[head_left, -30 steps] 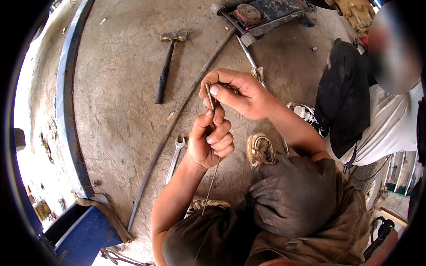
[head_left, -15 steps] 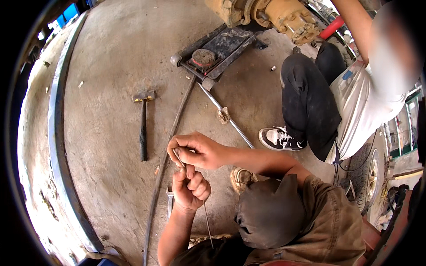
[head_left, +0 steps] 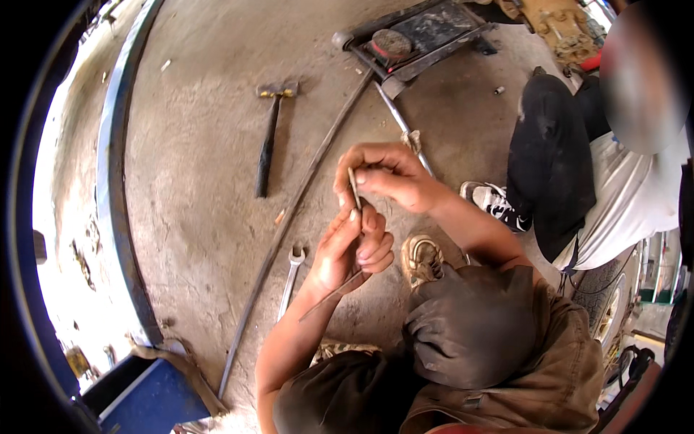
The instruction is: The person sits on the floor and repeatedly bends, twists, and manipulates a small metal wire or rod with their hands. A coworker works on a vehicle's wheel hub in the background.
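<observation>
My left hand (head_left: 354,249) is closed around a thin metal rod (head_left: 329,297), whose long tail sticks out below the fist across my wrist. Above, my right hand (head_left: 390,176) pinches a slim, dull metal end (head_left: 354,186) between thumb and fingers. My left fingertips press on that end from beneath. The fingers hide the middle, so I cannot tell if both parts are one bent rod. An open-end wrench (head_left: 292,278) lies on the floor beside my left forearm. A hammer (head_left: 269,137) with a black handle rests farther off to the left.
A long dark bar (head_left: 289,217) runs along the concrete floor. Beyond is a low black floor jack (head_left: 441,43) with its silver handle (head_left: 396,112). A blue box (head_left: 155,398) stands at lower left. Another person in black trousers (head_left: 549,166) crouches at right, near a tire (head_left: 603,296).
The view has shifted, bringing the blue box in. My hands stay together at the rod. Its tail, which pointed down, now slants toward the lower left.
</observation>
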A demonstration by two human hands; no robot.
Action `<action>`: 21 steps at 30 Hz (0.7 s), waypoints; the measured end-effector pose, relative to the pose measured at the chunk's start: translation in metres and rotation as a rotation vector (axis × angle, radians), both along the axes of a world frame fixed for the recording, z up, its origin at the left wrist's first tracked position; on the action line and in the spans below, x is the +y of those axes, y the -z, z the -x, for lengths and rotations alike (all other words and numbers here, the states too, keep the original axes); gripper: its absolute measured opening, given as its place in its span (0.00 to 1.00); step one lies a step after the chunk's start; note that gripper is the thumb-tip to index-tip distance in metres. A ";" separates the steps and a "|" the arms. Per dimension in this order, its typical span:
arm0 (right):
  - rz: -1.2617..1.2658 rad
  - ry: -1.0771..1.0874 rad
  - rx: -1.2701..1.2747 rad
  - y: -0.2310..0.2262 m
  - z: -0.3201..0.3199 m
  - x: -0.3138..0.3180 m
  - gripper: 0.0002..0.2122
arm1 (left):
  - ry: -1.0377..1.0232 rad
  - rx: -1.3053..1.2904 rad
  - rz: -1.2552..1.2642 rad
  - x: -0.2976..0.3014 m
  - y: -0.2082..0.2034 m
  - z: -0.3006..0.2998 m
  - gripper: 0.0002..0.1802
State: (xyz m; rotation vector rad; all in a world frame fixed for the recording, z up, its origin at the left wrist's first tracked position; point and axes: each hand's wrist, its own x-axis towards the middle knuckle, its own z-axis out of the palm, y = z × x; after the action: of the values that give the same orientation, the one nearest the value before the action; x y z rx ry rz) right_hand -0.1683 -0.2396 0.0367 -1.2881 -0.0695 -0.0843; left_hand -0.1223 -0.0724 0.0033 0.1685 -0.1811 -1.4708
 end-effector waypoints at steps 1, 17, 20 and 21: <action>-0.002 -0.006 -0.070 0.002 -0.001 -0.002 0.07 | -0.016 0.072 0.012 0.000 0.000 0.001 0.14; 0.170 0.107 -0.032 -0.014 0.005 0.008 0.08 | 0.040 0.188 0.216 0.001 0.007 -0.002 0.11; 0.217 0.112 0.006 -0.021 0.008 0.011 0.07 | 0.036 0.176 0.214 0.003 0.012 -0.003 0.12; 0.240 0.119 0.008 -0.022 0.008 0.012 0.07 | 0.042 0.168 0.195 0.005 0.013 -0.003 0.12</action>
State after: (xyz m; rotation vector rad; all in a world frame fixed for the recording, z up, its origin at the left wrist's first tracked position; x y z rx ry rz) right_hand -0.1764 -0.2273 0.0587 -1.5319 0.0051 -0.1771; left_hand -0.1192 -0.0670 -0.0093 -0.1169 -0.1913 -1.4924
